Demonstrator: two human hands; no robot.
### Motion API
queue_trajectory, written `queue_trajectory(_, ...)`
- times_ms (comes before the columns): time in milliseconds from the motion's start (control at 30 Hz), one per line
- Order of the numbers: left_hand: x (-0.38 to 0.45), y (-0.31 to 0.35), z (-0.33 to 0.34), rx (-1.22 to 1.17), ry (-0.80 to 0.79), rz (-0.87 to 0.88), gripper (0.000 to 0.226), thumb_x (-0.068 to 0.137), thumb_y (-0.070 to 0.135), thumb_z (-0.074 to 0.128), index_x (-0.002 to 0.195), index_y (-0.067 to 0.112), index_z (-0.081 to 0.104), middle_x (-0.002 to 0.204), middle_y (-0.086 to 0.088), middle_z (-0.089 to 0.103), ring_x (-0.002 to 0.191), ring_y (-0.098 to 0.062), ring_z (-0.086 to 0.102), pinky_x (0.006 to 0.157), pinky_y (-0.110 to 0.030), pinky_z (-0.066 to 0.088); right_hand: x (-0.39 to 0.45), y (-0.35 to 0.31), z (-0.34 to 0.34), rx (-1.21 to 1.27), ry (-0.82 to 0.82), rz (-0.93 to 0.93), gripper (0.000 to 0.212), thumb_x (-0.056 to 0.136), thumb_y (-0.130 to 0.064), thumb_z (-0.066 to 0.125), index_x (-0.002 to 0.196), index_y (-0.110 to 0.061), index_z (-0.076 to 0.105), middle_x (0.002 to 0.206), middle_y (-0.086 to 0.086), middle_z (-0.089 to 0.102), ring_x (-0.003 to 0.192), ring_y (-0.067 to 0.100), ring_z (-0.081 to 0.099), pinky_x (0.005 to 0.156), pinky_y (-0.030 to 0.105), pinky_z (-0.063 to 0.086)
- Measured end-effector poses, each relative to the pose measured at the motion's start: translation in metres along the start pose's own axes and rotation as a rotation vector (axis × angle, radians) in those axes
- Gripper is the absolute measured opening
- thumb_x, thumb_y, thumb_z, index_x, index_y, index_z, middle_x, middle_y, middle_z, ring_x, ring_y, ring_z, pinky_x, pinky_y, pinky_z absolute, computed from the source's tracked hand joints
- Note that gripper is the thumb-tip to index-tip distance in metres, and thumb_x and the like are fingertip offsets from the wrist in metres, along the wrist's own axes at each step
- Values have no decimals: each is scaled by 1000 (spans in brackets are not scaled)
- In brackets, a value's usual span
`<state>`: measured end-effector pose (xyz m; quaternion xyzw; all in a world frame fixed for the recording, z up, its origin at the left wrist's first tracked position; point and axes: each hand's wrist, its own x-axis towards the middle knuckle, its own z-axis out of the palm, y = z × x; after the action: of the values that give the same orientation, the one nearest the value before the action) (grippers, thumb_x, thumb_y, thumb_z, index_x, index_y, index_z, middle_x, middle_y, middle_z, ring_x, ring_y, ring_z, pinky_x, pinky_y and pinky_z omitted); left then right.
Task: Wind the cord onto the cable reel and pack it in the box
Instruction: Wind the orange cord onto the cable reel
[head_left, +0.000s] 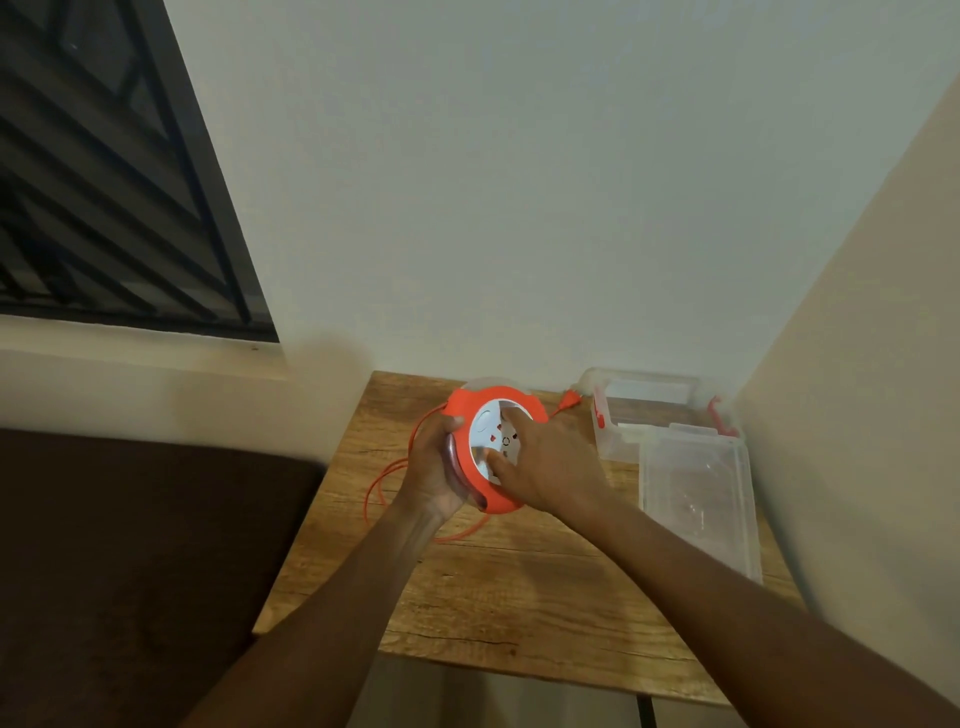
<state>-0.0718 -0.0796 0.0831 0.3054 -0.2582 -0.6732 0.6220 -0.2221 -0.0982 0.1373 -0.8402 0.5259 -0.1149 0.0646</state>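
Two hands at work: right hand (545, 462), fingers spread, presses the white hub; left hand (434, 462) grips the round orange plastic cable reel (491, 447), held over the wooden table (519, 587). Loose orange cord (384, 480) may snag; clear plastic box (670, 410) waits nearby.
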Motion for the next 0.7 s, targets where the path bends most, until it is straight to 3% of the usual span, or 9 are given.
queue_trajectory(200, 3, -4, 1, -1, 46, 31, 54, 75, 30, 71, 123, 6, 73, 115, -19, 75, 105, -34, 73, 84, -46, 60, 7, -12, 2, 162, -9, 99, 69, 85, -50, 60, 145, -19, 45, 133, 6, 64, 114, 29, 63, 87, 39, 56)
queue_trajectory(367, 4, -6, 6, 13, 62, 60, 49, 79, 27, 64, 121, 4, 74, 113, -19, 76, 103, -33, 73, 85, -44, 61, 6, -9, 5, 378, -16, 155, 68, 86, -39, 65, 147, -17, 45, 142, 6, 58, 126, 28, 57, 97, 37, 49)
queue_trajectory(433, 4, -5, 8, 61, 84, 65, 49, 75, 27, 67, 118, 4, 76, 112, -20, 76, 100, -34, 74, 83, -44, 61, 5, -9, 6, 560, -7, 262, 60, 85, -42, 67, 138, -15, 56, 130, 7, 65, 110, 24, 65, 87, 37, 55)
queue_trajectory(467, 4, -5, 9, 94, 114, 72, 53, 72, 27, 69, 118, 2, 74, 113, -23, 74, 99, -35, 74, 84, -45, 60, 6, -11, 6, 757, -31, 388, 53, 86, -44, 67, 128, -12, 61, 117, 9, 70, 89, 18, 70, 70, 33, 57)
queue_trajectory(533, 4, -7, 12, 181, 185, 97, 57, 65, 26, 73, 114, -3, 72, 112, -29, 70, 94, -38, 71, 82, -46, 59, 9, -12, 5, 1206, -138, 739, 44, 92, -48, 61, 113, -9, 62, 89, 15, 71, 42, 9, 55, 37, 20, 39)
queue_trajectory(567, 3, -9, 13, 220, 205, 105, 53, 63, 26, 75, 108, -2, 74, 106, -28, 71, 89, -38, 70, 77, -43, 59, 11, -10, 5, 1349, -196, 871, 42, 95, -49, 57, 112, -11, 60, 80, 14, 70, 32, 6, 42, 31, 16, 29)
queue_trajectory(633, 1, -13, 13, 262, 200, 113, 44, 61, 28, 76, 98, 2, 76, 97, -22, 74, 81, -35, 71, 67, -38, 61, 12, -5, 4, 1458, -297, 970, 40, 99, -51, 48, 117, -16, 57, 70, 10, 69, 30, 4, 31, 29, 13, 20)
queue_trajectory(700, 0, -12, 11, 218, 211, 105, 46, 61, 27, 75, 100, 2, 77, 98, -22, 74, 84, -37, 70, 68, -39, 61, 10, 1, 3, 1462, -357, 932, 38, 102, -46, 43, 117, -14, 56, 64, 7, 70, 32, 3, 31, 30, 13, 22)
